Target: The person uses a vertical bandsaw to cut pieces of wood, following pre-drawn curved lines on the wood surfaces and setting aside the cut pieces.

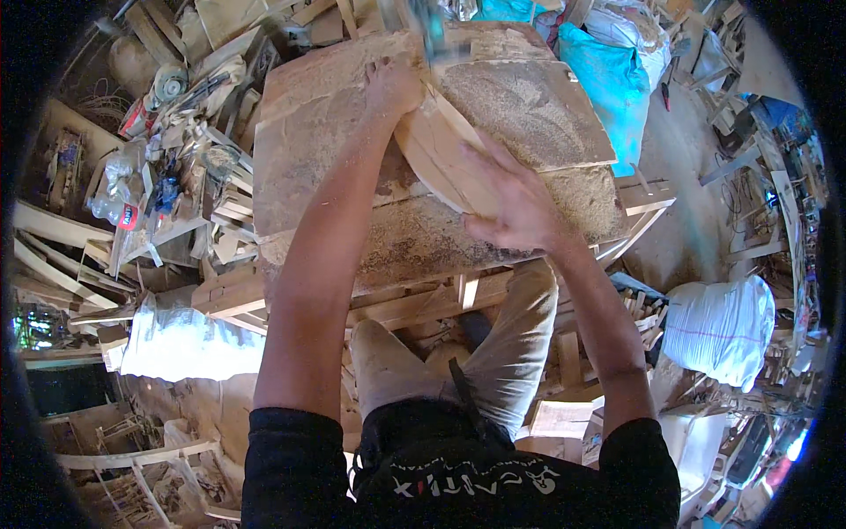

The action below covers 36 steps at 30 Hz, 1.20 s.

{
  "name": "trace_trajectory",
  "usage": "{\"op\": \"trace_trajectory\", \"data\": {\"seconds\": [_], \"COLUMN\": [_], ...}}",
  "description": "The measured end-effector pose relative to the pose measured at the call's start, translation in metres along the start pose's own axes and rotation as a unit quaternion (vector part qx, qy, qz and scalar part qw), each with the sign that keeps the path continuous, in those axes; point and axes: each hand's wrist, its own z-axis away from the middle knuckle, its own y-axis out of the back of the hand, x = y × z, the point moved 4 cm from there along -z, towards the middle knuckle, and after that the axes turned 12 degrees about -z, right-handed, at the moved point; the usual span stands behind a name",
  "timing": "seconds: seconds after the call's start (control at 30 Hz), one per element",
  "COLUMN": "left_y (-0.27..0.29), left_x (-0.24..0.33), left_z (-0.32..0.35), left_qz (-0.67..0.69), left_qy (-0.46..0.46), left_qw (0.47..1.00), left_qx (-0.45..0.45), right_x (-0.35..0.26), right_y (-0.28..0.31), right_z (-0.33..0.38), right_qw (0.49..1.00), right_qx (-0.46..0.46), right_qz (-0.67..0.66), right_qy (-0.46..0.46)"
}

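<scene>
Straight below the camera, a black short-sleeved T-shirt (441,441) and 2 legs in dusty beige trousers (520,326) face the work, knees apart, probably so both arms can reach well forward. Ahead, the right hand (520,203) lies spread over the near part of a pale, curved wooden board (445,150), its thumb toward the near end, seemingly to press it flat and steady. Farther out, the left hand (394,88) rests, fingers bent, at the board's far end; whether it grips or only presses, I cannot tell. The board slants between the 2 hands on a brown, sawdust-coated wooden tabletop (300,123), which appears to bear its weight. Beyond the left hand stands a blurred, blue-grey upright machine part (434,35). Past the tabletop's right side, a turquoise woven sack (608,88) bulges, perhaps stored there within reach.
</scene>
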Motion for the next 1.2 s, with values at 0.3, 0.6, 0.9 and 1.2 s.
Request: {"op": "trace_trajectory", "data": {"seconds": [0.3,0.6,0.9,1.2], "left_y": [0.007,0.008,-0.006,0.020], "left_x": [-0.001,0.014,-0.005,0.017], "left_z": [-0.001,0.012,-0.006,0.006], "left_qz": [0.060,0.000,-0.027,-0.024], "left_qy": [0.011,0.018,-0.002,-0.023], "left_qw": [0.998,1.000,1.000,0.998], "left_qx": [0.018,-0.002,-0.006,-0.044], "right_x": [-0.002,0.005,0.006,0.007], "right_y": [0.001,0.012,0.004,0.004], "right_z": [-0.005,0.007,0.001,0.000], "right_qw": [1.000,1.000,1.000,1.000], "right_qx": [0.007,-0.005,-0.006,-0.002], "right_qz": [-0.023,0.005,-0.008,-0.002], "right_qy": [-0.005,0.027,0.018,0.003]}}
